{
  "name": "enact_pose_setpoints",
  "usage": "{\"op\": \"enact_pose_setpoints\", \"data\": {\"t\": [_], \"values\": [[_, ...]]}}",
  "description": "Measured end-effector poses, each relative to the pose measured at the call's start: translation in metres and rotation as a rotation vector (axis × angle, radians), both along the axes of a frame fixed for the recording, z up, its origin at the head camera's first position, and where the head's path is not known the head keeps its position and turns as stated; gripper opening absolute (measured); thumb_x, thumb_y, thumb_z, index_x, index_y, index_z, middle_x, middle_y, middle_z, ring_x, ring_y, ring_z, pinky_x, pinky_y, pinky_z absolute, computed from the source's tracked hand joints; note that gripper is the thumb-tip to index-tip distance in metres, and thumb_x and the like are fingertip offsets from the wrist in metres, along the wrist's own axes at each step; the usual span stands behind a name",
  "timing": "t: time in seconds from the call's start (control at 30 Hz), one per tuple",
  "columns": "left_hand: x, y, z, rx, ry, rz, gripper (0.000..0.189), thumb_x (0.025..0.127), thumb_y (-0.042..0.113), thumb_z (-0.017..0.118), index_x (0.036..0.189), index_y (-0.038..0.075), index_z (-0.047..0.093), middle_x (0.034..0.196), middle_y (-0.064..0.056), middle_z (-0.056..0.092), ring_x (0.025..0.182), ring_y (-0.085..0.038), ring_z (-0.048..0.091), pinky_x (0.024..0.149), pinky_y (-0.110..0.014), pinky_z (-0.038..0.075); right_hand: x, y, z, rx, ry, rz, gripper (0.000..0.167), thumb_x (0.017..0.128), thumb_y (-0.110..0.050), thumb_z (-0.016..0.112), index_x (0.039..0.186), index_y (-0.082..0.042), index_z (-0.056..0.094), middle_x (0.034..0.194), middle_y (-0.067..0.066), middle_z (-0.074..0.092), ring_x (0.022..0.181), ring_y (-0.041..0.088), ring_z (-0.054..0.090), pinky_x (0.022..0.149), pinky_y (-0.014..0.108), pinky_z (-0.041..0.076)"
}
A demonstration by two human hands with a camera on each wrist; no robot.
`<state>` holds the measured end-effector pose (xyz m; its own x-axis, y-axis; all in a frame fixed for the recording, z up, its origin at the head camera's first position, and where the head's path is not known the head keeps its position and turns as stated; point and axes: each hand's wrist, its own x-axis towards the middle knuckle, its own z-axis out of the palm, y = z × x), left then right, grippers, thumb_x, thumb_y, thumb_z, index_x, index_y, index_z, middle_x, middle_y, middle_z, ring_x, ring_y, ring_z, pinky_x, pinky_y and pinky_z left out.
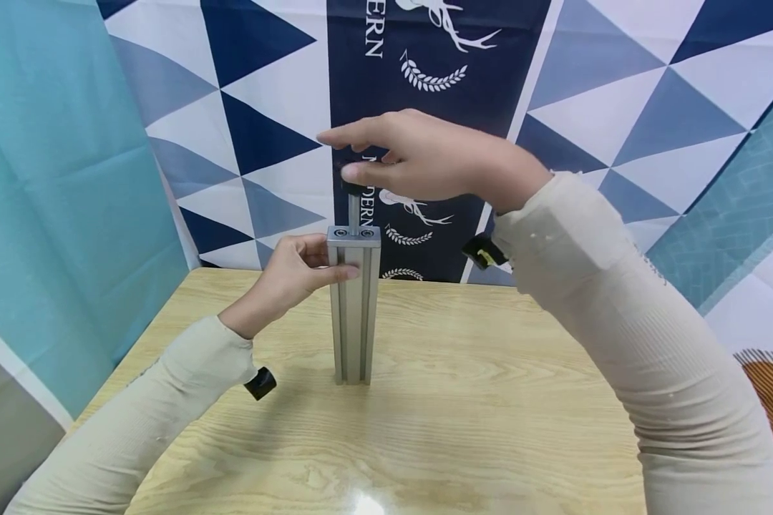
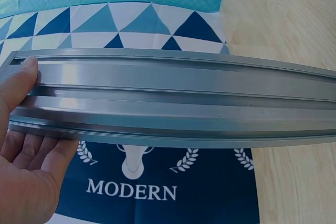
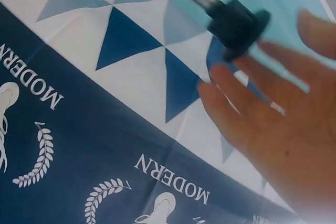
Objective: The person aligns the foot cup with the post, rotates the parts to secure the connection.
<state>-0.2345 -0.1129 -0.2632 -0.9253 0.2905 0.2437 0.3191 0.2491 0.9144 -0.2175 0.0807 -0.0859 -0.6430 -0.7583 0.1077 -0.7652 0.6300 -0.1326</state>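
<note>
An upright silver aluminum profile [image 1: 356,322] with grooved faces stands on the wooden table. Two bolt heads show in its end plate, and a metal rod [image 1: 354,211] rises from the top. The rod ends in a black knob [image 3: 236,27], partly covered by the right thumb in the head view. Near the upper end, my left hand [image 1: 296,265] grips the profile, thumb on the front face and fingers around the far side. Level with the knob, my right hand [image 1: 419,154] has its fingers extended; in the right wrist view they are spread, blurred, right beside the knob.
The wood-grain table [image 1: 489,400] extends around the profile's foot. A patterned blue and white cloth [image 1: 270,107] hangs behind it, with teal cloth [image 1: 58,164] at the left. Small black devices [image 1: 260,383] are worn at both wrists.
</note>
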Motion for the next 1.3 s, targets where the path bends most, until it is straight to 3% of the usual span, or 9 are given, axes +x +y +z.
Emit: {"op": "enact_pose_setpoints", "data": {"t": [0.17, 0.27, 0.33, 0.43, 0.5, 0.67, 0.97, 1.17, 1.3], "values": [[0.0, -0.001, -0.001, 0.001, 0.0, -0.003, 0.043, 0.078, 0.025, 0.081, 0.118, 0.015, 0.068, 0.1, -0.002, 0.073, 0.095, -0.017, 0.066, 0.085, -0.034, 0.05, -0.006, 0.0, 0.004, 0.054, -0.093, 0.081, 0.059, 0.098, 0.003, 0.044, 0.152, -0.018, 0.031, 0.158, -0.001, 0.022, 0.14, 0.019, 0.032, 0.103, 0.033, 0.04], [0.0, -0.001, -0.001, -0.001, 0.004, -0.002, 0.043, 0.078, 0.026, 0.081, 0.117, 0.016, 0.069, 0.1, -0.002, 0.073, 0.094, -0.017, 0.066, 0.085, -0.034, 0.05, -0.009, 0.0, 0.005, 0.083, -0.068, 0.085, 0.054, 0.097, 0.005, 0.044, 0.147, -0.015, 0.041, 0.152, 0.0, 0.035, 0.135, 0.016, 0.039, 0.101, 0.032, 0.043], [0.0, -0.001, -0.001, -0.002, 0.005, -0.003, 0.043, 0.078, 0.026, 0.081, 0.117, 0.016, 0.069, 0.1, -0.002, 0.073, 0.094, -0.017, 0.066, 0.085, -0.035, 0.05, -0.01, -0.001, 0.004, 0.073, -0.025, 0.072, 0.047, 0.098, 0.0, 0.047, 0.142, -0.012, 0.048, 0.139, 0.005, 0.051, 0.121, 0.017, 0.051, 0.096, 0.031, 0.046], [-0.001, -0.001, -0.001, -0.004, 0.004, 0.003, 0.042, 0.077, 0.027, 0.081, 0.117, 0.016, 0.069, 0.099, -0.002, 0.073, 0.093, -0.017, 0.066, 0.085, -0.034, 0.05, -0.009, -0.003, 0.001, 0.035, 0.044, -0.016, 0.037, 0.099, -0.014, 0.053, 0.136, -0.01, 0.056, 0.121, 0.007, 0.062, 0.087, 0.018, 0.059, 0.08, 0.028, 0.047], [-0.002, -0.001, -0.001, -0.006, -0.002, 0.008, 0.043, 0.077, 0.027, 0.081, 0.117, 0.017, 0.069, 0.1, -0.001, 0.073, 0.094, -0.017, 0.067, 0.085, -0.034, 0.05, -0.008, -0.007, -0.003, -0.008, 0.1, -0.094, 0.032, 0.097, -0.025, 0.056, 0.122, -0.008, 0.066, 0.097, 0.007, 0.066, 0.07, 0.019, 0.055, 0.069, 0.029, 0.044], [-0.002, 0.0, 0.0, -0.007, -0.01, 0.012, 0.042, 0.077, 0.027, 0.081, 0.116, 0.017, 0.07, 0.098, -0.002, 0.073, 0.094, -0.017, 0.066, 0.086, -0.035, 0.05, -0.006, -0.021, -0.016, -0.125, 0.21, -0.31, 0.043, 0.088, -0.052, 0.061, 0.082, -0.01, 0.07, 0.063, 0.005, 0.054, 0.056, 0.018, 0.053, 0.054, 0.027, 0.042], [-0.003, 0.001, 0.001, -0.02, -0.003, 0.008, 0.04, 0.077, 0.027, 0.082, 0.114, 0.017, 0.07, 0.095, -0.002, 0.072, 0.09, -0.018, 0.064, 0.085, -0.035, 0.049, -0.005, -0.026, -0.021, -0.172, 0.241, -0.453, 0.052, 0.086, -0.058, 0.059, 0.069, -0.008, 0.06, 0.058, 0.003, 0.048, 0.054, 0.019, 0.051, 0.049, 0.027, 0.038], [-0.002, 0.0, 0.001, -0.009, -0.011, 0.012, 0.041, 0.076, 0.027, 0.082, 0.114, 0.016, 0.07, 0.097, -0.001, 0.073, 0.093, -0.017, 0.066, 0.087, -0.035, 0.049, -0.005, -0.03, -0.025, -0.14, 0.266, -0.469, 0.056, 0.089, -0.06, 0.052, 0.065, -0.009, 0.047, 0.053, -0.001, 0.038, 0.046, 0.017, 0.044, 0.044, 0.025, 0.033], [-0.001, 0.0, 0.001, -0.015, -0.016, 0.013, 0.041, 0.076, 0.027, 0.082, 0.114, 0.017, 0.07, 0.098, -0.001, 0.073, 0.093, -0.017, 0.066, 0.087, -0.035, 0.049, -0.004, -0.03, -0.025, -0.115, 0.267, -0.467, 0.06, 0.088, -0.066, 0.049, 0.066, -0.01, 0.047, 0.054, 0.0, 0.038, 0.048, 0.018, 0.044, 0.045, 0.025, 0.034]]}}
